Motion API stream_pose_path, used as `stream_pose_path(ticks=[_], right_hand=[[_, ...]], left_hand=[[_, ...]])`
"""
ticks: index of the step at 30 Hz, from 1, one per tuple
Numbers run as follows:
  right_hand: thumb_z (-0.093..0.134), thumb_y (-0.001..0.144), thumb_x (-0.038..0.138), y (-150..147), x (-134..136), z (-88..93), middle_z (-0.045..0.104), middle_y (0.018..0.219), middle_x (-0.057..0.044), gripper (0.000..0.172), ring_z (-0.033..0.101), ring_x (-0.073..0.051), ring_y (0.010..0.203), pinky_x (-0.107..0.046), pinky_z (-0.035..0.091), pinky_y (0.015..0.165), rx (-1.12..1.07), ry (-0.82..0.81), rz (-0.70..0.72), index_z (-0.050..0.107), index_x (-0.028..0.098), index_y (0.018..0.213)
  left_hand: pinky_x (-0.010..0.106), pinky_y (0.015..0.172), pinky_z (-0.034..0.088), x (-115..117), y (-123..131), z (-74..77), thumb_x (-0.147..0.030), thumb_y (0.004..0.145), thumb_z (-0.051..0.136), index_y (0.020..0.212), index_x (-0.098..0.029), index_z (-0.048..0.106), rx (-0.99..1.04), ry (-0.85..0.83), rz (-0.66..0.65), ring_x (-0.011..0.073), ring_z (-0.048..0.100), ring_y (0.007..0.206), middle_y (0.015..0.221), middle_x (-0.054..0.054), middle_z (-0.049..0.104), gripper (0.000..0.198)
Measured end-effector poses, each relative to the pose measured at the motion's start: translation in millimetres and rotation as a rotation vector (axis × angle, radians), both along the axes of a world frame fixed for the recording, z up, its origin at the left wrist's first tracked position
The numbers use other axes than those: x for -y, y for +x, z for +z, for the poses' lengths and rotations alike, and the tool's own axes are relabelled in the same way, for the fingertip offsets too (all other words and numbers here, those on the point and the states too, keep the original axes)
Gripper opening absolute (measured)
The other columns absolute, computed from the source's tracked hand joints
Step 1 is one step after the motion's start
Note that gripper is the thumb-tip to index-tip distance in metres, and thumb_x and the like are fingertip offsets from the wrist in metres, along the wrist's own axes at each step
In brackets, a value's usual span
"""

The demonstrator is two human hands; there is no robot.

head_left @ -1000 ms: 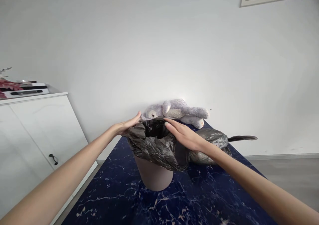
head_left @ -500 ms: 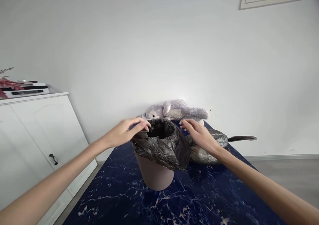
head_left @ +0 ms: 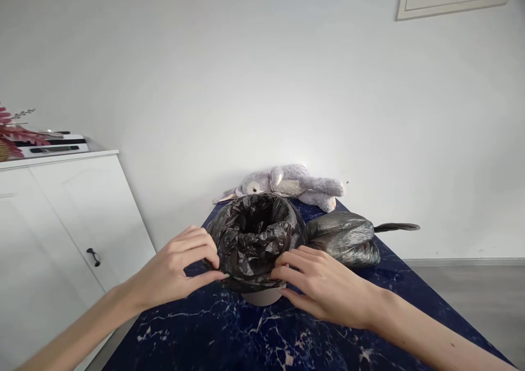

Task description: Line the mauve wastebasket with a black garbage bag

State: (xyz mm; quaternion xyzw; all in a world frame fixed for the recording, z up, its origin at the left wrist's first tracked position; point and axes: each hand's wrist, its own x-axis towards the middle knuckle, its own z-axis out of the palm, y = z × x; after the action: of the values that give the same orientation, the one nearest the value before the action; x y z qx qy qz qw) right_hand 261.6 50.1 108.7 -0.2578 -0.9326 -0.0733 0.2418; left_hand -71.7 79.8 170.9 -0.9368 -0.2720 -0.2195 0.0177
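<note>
A black plastic bag (head_left: pixel 250 250) lines a brownish-grey bin (head_left: pixel 263 296) and hangs over its rim, covering most of the outside. At the lower left edge of the bag, my left hand (head_left: pixel 184 264) pinches the plastic between thumb and fingers. My right hand (head_left: pixel 314 283) grips the bag's lower right edge, fingers on the plastic and thumb below. The bag's mouth is open and dark inside. Just right of the bin lies a filled, tied black bag (head_left: pixel 346 237).
A grey plush toy (head_left: pixel 287 182) lies on its side against the wall at the back of the dark blue marbled table (head_left: pixel 229 341). At left stands a white cabinet (head_left: pixel 77 218) with a pink plant (head_left: pixel 20 133) on top.
Both hands have come down from the top rim to the bag's lower front edge and taken hold of it. The bag now reaches lower over the bin.
</note>
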Motion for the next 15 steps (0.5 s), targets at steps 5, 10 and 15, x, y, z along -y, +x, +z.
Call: stream_pose_path(ticks=[5,10,15], right_hand=[[0.053,0.107,0.017,-1,0,9.8,0.073,0.098,-0.004,0.016,0.066,-0.018,0.08,-0.035,0.052,0.07,-0.265,0.062,0.05,0.065,0.02,0.119],[0.061,0.106,0.023,-9,-14,18.5,0.066,0.132,-0.015,0.033,0.062,-0.029,0.122,-0.048,0.051,0.101,-0.38,0.169,-0.071,0.058,0.016,0.139],[0.073,0.102,0.031,-18,-39,17.3,0.078,0.106,-0.007,0.02,0.07,-0.027,0.104,-0.051,0.049,0.104,-0.379,-0.027,-0.089,0.07,0.018,0.116]], left_hand=[[0.036,0.095,0.058,0,-22,-44.3,-0.048,0.1,0.07,0.11,-0.028,0.078,-0.061,-0.274,0.168,0.0265,0.072,0.108,0.114,0.006,0.079,0.024],[0.037,0.094,0.058,6,-21,-87.5,-0.055,0.103,0.06,0.114,-0.028,0.074,0.348,-0.514,0.319,0.0263,0.073,0.1,0.109,0.006,0.078,0.032],[0.035,0.078,0.057,-3,-14,-139.3,-0.071,0.103,0.046,0.088,-0.024,0.068,0.633,-0.651,0.413,0.0222,0.068,0.074,0.078,0.003,0.07,0.054]])
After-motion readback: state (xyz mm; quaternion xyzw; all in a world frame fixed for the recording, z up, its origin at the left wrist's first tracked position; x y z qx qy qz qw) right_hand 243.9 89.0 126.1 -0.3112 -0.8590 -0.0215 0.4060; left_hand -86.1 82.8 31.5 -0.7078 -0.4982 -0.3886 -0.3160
